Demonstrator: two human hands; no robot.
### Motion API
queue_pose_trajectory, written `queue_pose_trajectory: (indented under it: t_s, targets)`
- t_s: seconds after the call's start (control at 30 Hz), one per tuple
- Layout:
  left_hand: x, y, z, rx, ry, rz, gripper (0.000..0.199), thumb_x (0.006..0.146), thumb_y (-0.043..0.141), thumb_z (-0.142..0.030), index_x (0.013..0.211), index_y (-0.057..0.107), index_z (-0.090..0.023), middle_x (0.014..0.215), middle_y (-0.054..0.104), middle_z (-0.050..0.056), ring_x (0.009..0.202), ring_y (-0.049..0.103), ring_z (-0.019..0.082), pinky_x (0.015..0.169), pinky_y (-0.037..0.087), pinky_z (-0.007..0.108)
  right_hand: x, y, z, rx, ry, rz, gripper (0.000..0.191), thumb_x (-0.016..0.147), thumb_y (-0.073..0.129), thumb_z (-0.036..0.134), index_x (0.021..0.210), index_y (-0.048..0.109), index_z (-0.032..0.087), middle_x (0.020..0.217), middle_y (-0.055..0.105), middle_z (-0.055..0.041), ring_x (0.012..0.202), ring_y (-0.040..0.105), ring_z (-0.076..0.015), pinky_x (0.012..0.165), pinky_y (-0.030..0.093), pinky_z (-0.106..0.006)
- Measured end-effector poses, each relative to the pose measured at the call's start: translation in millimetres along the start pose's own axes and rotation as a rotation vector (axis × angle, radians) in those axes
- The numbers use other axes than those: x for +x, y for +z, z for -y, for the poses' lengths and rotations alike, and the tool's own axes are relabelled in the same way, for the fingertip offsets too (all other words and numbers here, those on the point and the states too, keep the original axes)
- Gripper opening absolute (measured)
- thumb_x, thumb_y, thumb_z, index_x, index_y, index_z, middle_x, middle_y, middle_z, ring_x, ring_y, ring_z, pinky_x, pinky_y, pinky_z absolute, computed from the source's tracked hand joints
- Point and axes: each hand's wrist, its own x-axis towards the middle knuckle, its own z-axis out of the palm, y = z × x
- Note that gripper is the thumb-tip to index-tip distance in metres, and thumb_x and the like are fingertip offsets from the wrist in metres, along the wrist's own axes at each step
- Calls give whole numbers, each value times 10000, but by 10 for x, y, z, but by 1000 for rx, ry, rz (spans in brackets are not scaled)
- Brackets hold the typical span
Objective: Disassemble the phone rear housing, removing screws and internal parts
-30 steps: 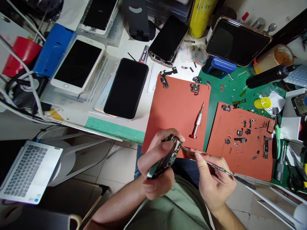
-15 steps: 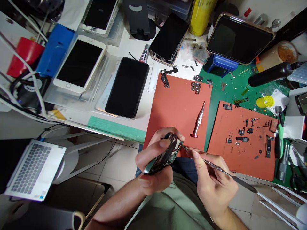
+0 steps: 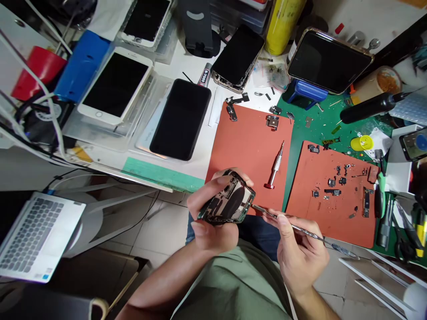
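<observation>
My left hand [image 3: 216,238] grips an opened phone housing [image 3: 233,200] by its edges, its bare inside tilted up toward me. The thumb and fingers wrap around both long sides. In my right hand [image 3: 302,251] is a thin metal spudger [image 3: 307,232], held like a pen. Its tip lies close to the bottom edge of the housing; whether they touch, I cannot tell. Beyond my hands, a silver screwdriver [image 3: 276,166] with a red cap rests on the left orange mat [image 3: 247,146].
Small phone parts [image 3: 333,192] lie scattered on the right orange mat [image 3: 307,218]. A black phone [image 3: 182,120] and a white phone [image 3: 115,84] lie to the left. Another phone [image 3: 330,60] leans on a blue stand [image 3: 307,93]. A laptop [image 3: 40,231] is at lower left.
My left hand has turned the phone housing so that more of its inside faces me. The spudger's tip has drawn slightly away from it. The whole view has shifted a little.
</observation>
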Motion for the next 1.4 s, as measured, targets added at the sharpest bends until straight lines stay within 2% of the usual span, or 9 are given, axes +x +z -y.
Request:
queue_pose_trajectory:
  t_s: [0.1, 0.3, 0.47, 0.67, 0.9, 1.03, 1.13, 1.27, 1.4]
  targets:
    - [4, 25, 1, 109, 213, 105, 566, 1111, 327, -557, 1335, 742, -244, 1020, 768, 75, 837, 753, 281, 603, 613, 413, -11, 7, -8, -3, -3, 30, 240, 964, 729, -10, 1049, 763, 212, 1003, 852, -12, 952, 860, -237, 846, 753, -397]
    - [26, 36, 8, 198, 257, 161, 598, 1122, 311, -613, 1378, 713, -252, 985, 748, 65, 842, 733, 256, 603, 617, 393, 2, 8, -37, -83, -16, 43, 224, 956, 744, 4, 1042, 759, 210, 988, 855, -29, 893, 860, -216, 864, 741, -353]
    - [1, -16, 34, 254, 341, 207, 781, 1101, 142, -698, 1416, 685, -232, 1029, 753, 95, 820, 736, 256, 549, 614, 378, 9, 21, 10, -145, -28, 20, 192, 944, 768, 25, 1010, 760, 205, 944, 847, -22, 836, 858, -220, 831, 746, -355]
    - [-44, -47, -36, 289, 242, 219, 785, 1088, 146, -724, 1448, 666, -259, 1064, 744, 98, 861, 741, 276, 619, 637, 431, 14, 53, 14, -168, -31, -20, 167, 936, 789, 49, 991, 772, 206, 898, 836, -11, 788, 854, -227, 748, 744, -334]
    - [10, -22, 34, 224, 361, 218, 865, 1085, 88, -712, 1446, 661, -173, 1056, 739, 129, 829, 732, 264, 559, 615, 387, 4, 51, 36, -146, 4, -25, 192, 923, 799, 31, 991, 773, 208, 908, 838, 5, 790, 854, -211, 774, 737, -317]
    - [-7, -19, -12, 262, 293, 241, 812, 1090, 145, -721, 1454, 664, -214, 1112, 733, 111, 858, 720, 264, 619, 634, 428, 26, 76, 102, -184, 14, -23, 166, 932, 803, 56, 990, 778, 210, 918, 842, -3, 774, 849, -203, 790, 737, -319]
    - [-5, -10, -5, 271, 318, 242, 754, 1100, 183, -703, 1454, 665, -243, 1165, 734, 104, 878, 710, 249, 632, 643, 424, 63, 97, 141, -220, 49, -18, 105, 929, 826, 107, 963, 781, 195, 880, 831, -18, 750, 847, -223, 742, 736, -323]
    - [33, 39, 60, 189, 357, 140, 842, 1097, 90, -685, 1379, 715, -196, 1010, 753, 107, 765, 714, 249, 515, 604, 396, 60, 116, 115, -245, 41, -49, 87, 917, 845, 134, 931, 782, 193, 851, 825, -22, 729, 842, -224, 705, 729, -310]
    - [30, 132, -1, 133, 146, -6, 614, 1107, 288, -611, 1265, 776, -273, 978, 773, 65, 791, 738, 260, 527, 591, 388, -15, 139, 7, -106, 29, -78, 121, 939, 804, 97, 983, 763, 203, 916, 850, -27, 756, 852, -248, 738, 745, -389]
